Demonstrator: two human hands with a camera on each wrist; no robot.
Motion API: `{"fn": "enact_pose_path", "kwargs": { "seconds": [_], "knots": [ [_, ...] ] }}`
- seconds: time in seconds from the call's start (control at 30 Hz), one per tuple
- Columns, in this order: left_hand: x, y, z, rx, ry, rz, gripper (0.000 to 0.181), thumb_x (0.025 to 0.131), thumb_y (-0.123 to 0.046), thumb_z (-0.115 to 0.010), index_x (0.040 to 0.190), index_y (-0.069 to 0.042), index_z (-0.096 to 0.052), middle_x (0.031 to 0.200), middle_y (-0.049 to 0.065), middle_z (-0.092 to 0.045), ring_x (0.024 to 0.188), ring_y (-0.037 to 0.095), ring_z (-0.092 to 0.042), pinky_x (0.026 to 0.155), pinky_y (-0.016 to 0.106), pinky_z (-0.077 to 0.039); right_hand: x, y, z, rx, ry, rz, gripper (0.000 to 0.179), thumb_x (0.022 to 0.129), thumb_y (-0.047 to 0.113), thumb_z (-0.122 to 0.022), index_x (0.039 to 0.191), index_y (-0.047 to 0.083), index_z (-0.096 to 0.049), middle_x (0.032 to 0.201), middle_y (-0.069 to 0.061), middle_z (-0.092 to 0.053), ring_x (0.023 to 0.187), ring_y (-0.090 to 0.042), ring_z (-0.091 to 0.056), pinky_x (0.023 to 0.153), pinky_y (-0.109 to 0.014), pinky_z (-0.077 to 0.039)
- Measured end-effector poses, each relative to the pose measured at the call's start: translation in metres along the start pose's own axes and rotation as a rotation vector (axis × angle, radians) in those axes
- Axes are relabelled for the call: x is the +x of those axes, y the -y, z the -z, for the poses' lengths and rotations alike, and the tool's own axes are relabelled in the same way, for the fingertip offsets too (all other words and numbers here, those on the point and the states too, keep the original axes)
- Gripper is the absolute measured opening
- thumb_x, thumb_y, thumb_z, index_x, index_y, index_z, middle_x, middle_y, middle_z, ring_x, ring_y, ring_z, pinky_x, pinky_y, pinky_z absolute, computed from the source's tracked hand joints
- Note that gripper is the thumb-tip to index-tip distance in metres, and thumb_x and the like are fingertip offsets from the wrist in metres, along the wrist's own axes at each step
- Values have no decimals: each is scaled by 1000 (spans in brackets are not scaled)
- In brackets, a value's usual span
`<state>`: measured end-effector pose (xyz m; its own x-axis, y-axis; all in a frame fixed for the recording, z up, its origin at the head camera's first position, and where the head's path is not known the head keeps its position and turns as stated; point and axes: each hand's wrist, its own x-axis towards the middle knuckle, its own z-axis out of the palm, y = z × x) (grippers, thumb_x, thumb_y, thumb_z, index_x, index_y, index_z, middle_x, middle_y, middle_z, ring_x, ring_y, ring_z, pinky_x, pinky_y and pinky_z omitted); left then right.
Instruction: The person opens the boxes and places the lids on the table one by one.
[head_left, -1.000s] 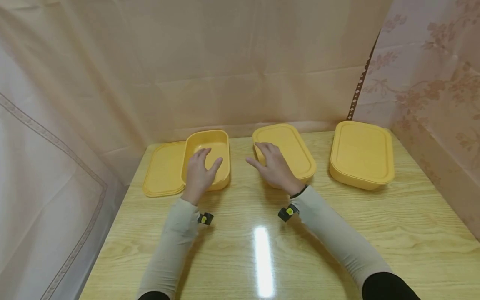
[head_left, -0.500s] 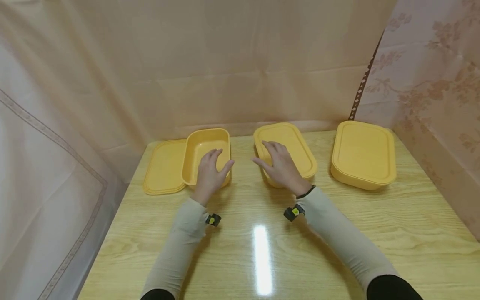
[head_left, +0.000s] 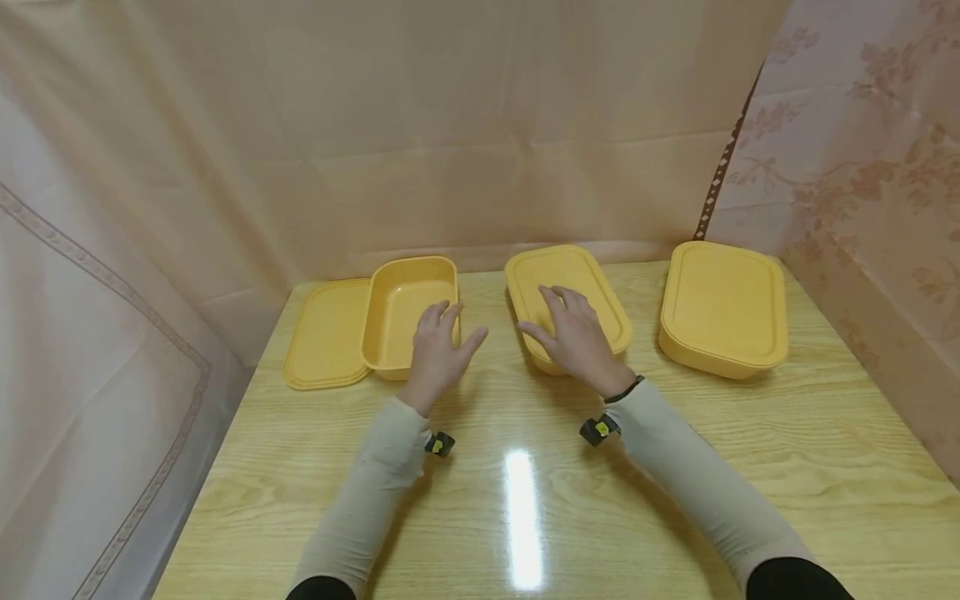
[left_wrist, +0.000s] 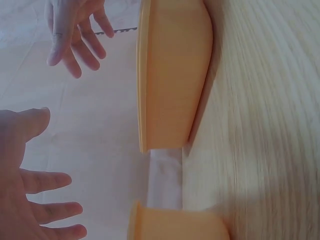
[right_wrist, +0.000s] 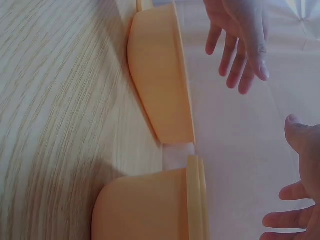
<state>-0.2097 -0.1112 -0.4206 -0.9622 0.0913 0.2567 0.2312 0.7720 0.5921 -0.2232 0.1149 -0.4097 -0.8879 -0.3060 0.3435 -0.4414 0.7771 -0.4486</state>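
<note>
My left hand (head_left: 437,352) hovers over the front right corner of an uncovered yellow food container (head_left: 397,321), its fingers spread and nothing in them. In the left wrist view those fingers (left_wrist: 47,210) are clear of the container's rim. Above the left part of a lidded yellow container (head_left: 581,287) is my right hand (head_left: 576,340), thumb and fingers apart and holding nothing. A gap shows between the right hand's fingers (right_wrist: 287,218) and that container's lid in the right wrist view. A loose yellow lid (head_left: 327,342) lies flat left of the uncovered container, partly hidden by it.
Another lidded yellow container (head_left: 723,308) stands at the right back of the wooden table (head_left: 480,500). Behind the row hangs a beige curtain (head_left: 420,150), with a patterned cloth (head_left: 885,217) on the right and a white cloth (head_left: 97,400) on the left.
My left hand has moved right, from over the middle of the uncovered container to its front right corner. My right hand has also shifted right, over the lidded container. The containers stay put.
</note>
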Motion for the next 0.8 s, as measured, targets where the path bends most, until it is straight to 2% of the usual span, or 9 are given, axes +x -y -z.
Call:
{"fn": "enact_pose_path", "kwargs": {
  "seconds": [0.5, 0.8],
  "knots": [
    [-1, -17, -15, 1, 63, 8, 67, 93, -47, -59, 144, -5, -44, 155, 22, -30, 147, 41, -19, 118, 61, -18, -12, -20, 3, 5, -5, -37, 73, 94, 44, -62, 144, -4, -40, 140, -30, -45, 131, -46, -41, 107, -61, -36],
    [-2, -21, -30, -8, 42, -37, 67, 93, -45, -62, 143, -4, -45, 154, 25, -31, 145, 41, -24, 117, 60, -20, -17, -29, 4, -10, 0, -59, 79, 91, 47, -64, 145, -3, -37, 141, -30, -43, 132, -47, -39, 108, -62, -34]
  ]
}}
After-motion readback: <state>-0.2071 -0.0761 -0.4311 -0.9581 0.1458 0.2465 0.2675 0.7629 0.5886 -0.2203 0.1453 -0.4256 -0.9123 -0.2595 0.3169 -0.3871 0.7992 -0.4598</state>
